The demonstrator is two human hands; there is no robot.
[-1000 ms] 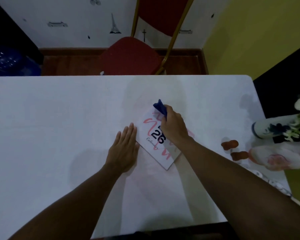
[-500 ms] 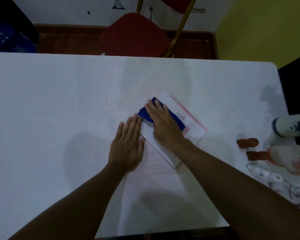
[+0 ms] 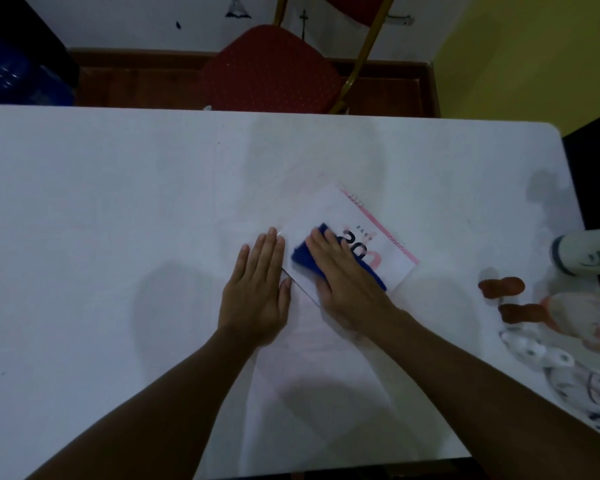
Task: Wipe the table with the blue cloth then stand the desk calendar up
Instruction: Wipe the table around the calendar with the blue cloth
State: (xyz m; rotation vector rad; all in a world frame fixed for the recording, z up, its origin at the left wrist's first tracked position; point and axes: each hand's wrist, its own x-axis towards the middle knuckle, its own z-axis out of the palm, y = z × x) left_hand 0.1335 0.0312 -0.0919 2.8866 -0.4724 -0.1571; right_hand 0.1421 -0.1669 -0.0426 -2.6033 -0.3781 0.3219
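The desk calendar (image 3: 329,213) lies flat on the white table (image 3: 101,202), turned at an angle, its pink spiral-bound edge toward the far right. A blue cloth (image 3: 302,256) rests on the calendar's near-left part. My right hand (image 3: 343,275) lies flat on the cloth, pressing it onto the calendar and covering most of it. My left hand (image 3: 257,289) lies flat on the table, fingers together, its fingertips against the calendar's left corner.
A red chair (image 3: 267,71) stands behind the table's far edge. At the right edge lie a white-and-blue vase (image 3: 582,254), two brown pieces (image 3: 501,285), a pink-white object (image 3: 579,313) and patterned ware (image 3: 575,386). A yellow wall rises at the far right.
My right hand laid the bunched cloth flat on the calendar and slid it toward me and right, uncovering the calendar's far part. The left hand stayed at the corner.
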